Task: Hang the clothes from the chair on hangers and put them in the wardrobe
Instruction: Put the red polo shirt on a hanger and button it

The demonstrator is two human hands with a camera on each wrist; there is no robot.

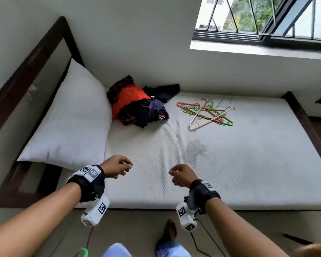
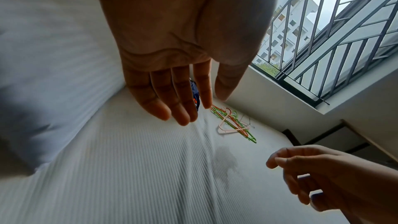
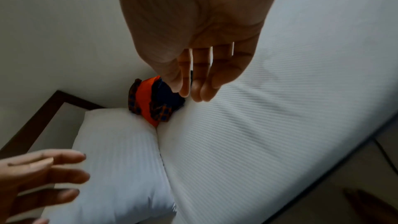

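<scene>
White mattress (image 1: 230, 164) fills the bed frame (image 1: 32, 58) under a barred window (image 1: 263, 17), with a pillow (image 1: 72, 119) at the left end. Your clothes (image 1: 135, 104) sit piled by the wall just beside the pillow, and the hangers (image 1: 204, 113) lie tangled near them to the right. Your left hand (image 1: 117, 166) and right hand (image 1: 182, 175) hover over the near edge, well apart from both, fingers loosely curled, holding nothing.
</scene>
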